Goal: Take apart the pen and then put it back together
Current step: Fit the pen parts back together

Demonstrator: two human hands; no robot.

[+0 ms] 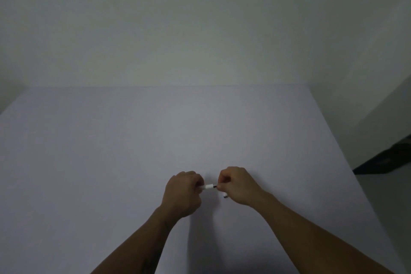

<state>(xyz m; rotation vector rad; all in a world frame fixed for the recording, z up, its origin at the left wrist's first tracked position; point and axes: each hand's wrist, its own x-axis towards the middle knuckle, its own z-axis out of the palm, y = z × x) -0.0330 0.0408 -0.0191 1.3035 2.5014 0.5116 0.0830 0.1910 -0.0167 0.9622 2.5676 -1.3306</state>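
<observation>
A short white pen barrel (pixel 208 186) shows between my two fists, just above the table. My left hand (pixel 183 192) is closed around its left end. A thin dark part (pixel 214 187) sticks out of the barrel's right end, and my right hand (pixel 236 184) pinches it with thumb and forefinger. A small white piece (pixel 225 196) pokes out below my right hand; whether it lies on the table or is held in the fist is unclear. Most of the pen is hidden inside my hands.
The wide pale table (pixel 111 162) fills the lower view and ends at a plain wall behind. Its right edge runs diagonally down, with floor and a dark object (pixel 387 160) beyond it.
</observation>
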